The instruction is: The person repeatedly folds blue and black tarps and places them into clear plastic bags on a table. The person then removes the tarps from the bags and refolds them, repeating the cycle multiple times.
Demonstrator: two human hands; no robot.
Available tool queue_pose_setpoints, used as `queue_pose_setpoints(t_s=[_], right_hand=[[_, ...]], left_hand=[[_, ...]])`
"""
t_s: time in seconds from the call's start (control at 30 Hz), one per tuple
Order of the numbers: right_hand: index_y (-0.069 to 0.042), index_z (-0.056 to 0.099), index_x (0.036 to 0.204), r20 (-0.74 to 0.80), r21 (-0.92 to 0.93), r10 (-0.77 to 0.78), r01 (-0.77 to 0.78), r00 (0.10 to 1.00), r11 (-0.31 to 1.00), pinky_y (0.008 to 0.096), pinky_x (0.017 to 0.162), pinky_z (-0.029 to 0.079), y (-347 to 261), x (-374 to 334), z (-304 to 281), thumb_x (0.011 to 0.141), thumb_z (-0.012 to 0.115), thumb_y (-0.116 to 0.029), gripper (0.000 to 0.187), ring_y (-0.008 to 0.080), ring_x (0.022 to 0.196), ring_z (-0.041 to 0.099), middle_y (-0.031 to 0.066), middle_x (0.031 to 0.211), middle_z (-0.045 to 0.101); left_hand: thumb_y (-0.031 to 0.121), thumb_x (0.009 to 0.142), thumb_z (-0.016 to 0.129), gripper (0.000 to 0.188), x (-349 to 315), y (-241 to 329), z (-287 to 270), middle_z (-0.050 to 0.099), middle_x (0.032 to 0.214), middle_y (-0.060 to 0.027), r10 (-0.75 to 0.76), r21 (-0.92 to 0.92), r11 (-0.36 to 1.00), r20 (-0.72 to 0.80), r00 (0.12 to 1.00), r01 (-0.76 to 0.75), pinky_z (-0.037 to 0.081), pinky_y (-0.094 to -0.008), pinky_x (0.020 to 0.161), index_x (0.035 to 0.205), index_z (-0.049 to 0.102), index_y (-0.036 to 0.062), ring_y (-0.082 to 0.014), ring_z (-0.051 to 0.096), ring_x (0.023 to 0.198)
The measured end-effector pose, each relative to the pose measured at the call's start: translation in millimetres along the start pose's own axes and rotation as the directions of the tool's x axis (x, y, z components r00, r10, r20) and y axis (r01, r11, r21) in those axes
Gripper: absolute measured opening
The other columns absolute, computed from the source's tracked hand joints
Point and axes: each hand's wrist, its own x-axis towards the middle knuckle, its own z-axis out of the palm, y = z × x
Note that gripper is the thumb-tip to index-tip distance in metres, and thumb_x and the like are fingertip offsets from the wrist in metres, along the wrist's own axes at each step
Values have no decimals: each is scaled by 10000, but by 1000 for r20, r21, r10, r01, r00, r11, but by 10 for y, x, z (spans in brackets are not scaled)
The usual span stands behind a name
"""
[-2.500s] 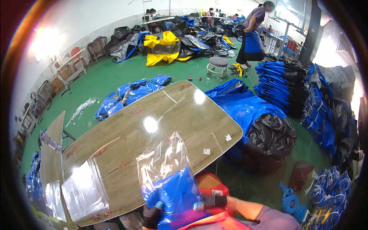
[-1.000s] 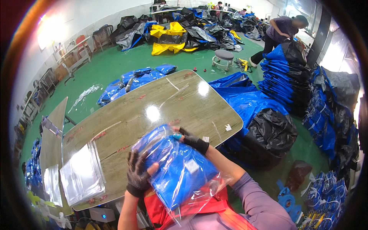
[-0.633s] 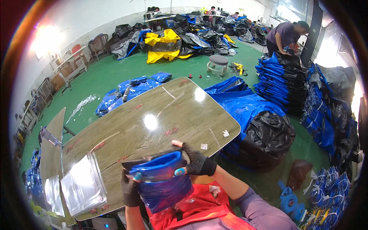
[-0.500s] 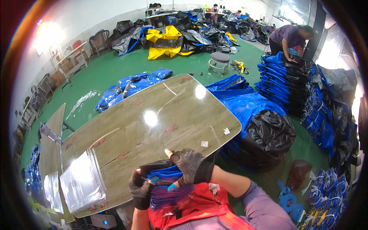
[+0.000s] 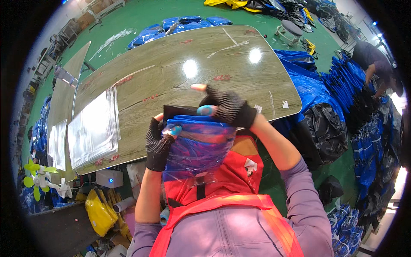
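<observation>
A folded bundle of blue and black tarpaulin-like sheet point(image 5: 192, 122) is partly inside a clear plastic bag point(image 5: 195, 156), held against my body at the table's near edge. My left hand point(image 5: 159, 143), in a black dotted fingerless glove with blue tape on the thumb, grips the bundle's left side. On its upper right side, my right hand point(image 5: 227, 107), gloved the same way, has its taped thumb pressed to the top and its index finger pointing out to the left. The fingers under the bundle are hidden.
A wood-patterned table point(image 5: 171, 81) carries a stack of clear plastic bags point(image 5: 96, 128) at its left. Wrapped blue bundles point(image 5: 150, 34) lie beyond it. Blue and black sheet heaps point(image 5: 321, 132) stand at right, near a bent-over person point(image 5: 374, 64). A white box point(image 5: 109, 178) sits below the table's edge.
My view has tilted down, showing more of my body. The bundle sits deeper in the clear bag, whose filled length now shows more. My right hand has shifted along its top edge.
</observation>
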Motion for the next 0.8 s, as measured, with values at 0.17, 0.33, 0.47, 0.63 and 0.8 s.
queue_pose_setpoints(t_s=[0.17, 0.33, 0.47, 0.63, 0.8], right_hand=[[-103, 587, 1254, -114, 225, 38, -11, 993, 974, 378, 922, 478, 363, -399, 30, 810, 751, -264, 500, 202, 1084, 599, 78, 1172, 645], [-25, 686, 1000, -379, 138, -52, 112, 924, 984, 315, 854, 484, 797, -422, 352, 830, 727, -104, 192, 178, 957, 625, 109, 1035, 671], [-18, 684, 947, -436, 157, -112, 198, 893, 967, 306, 856, 475, 773, -324, 406, 875, 698, -183, 180, 159, 946, 614, 96, 988, 671], [-18, 617, 985, -421, 309, 69, 72, 905, 948, 273, 832, 468, 582, -286, 467, 941, 619, -242, 228, 118, 886, 587, 52, 907, 653], [-27, 602, 929, -596, 126, 14, 77, 803, 989, 289, 663, 475, 463, -179, 484, 943, 604, -233, 206, 112, 712, 572, 41, 765, 625]], left_hand=[[199, 798, 780, 383, 33, -155, -73, 598, 870, -10, -76, 56, 995, -183, 980, 88, 450, -236, 686, 1045, 532, 44, -87, 537, 757], [211, 823, 756, 453, 87, -345, -79, 601, 1079, -74, 249, 120, 965, -149, 957, -232, 461, -293, 865, 1181, 540, 36, -137, 556, 994], [187, 850, 729, 376, 119, -330, -207, 606, 1122, -73, 202, 354, 924, -126, 971, -146, 468, -306, 875, 1169, 578, 54, -153, 563, 1005], [186, 879, 693, 151, 183, -241, -320, 639, 866, -39, 255, 379, 898, -31, 967, -224, 482, -272, 721, 911, 646, 46, -120, 587, 791], [193, 912, 658, 161, 295, -31, -163, 602, 785, -12, 326, 335, 892, -11, 945, -303, 438, -247, 649, 882, 618, 41, -89, 540, 710]])
